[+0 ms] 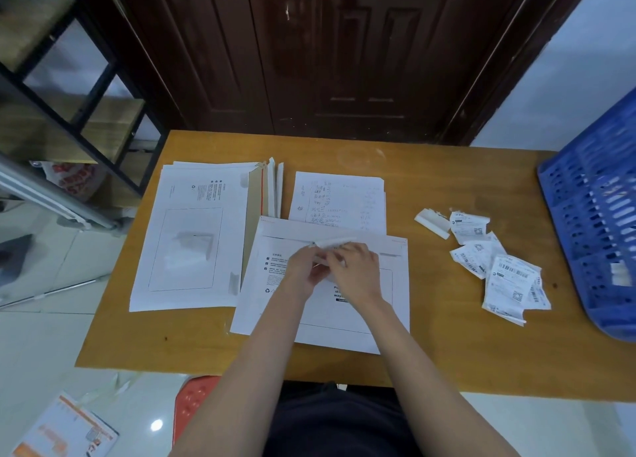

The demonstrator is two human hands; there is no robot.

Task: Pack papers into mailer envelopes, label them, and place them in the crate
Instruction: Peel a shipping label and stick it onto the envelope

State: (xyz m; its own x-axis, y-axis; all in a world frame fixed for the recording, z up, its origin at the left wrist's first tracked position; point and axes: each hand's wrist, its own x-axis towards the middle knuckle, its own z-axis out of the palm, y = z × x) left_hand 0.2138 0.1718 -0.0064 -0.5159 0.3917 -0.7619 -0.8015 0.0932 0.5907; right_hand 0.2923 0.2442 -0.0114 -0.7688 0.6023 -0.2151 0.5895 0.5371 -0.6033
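A white mailer envelope point(364, 315) lies flat in the middle of the wooden table point(447, 346). Above it, my left hand point(303, 267) and my right hand point(358, 270) meet and together pinch a small white strip of paper point(334, 243); what it is stays blurred. A stack of handwritten papers point(340, 195) lies just behind the envelope. Shipping labels point(499, 267) are scattered to the right. The blue plastic crate point(595, 215) stands tilted at the table's right edge.
A pile of white mailers point(192, 229) lies on the left of the table. A dark wooden door point(309, 50) is behind, a metal shelf point(69, 88) at the left. An orange stool point(192, 401) and a printed mailer point(65, 429) are on the floor.
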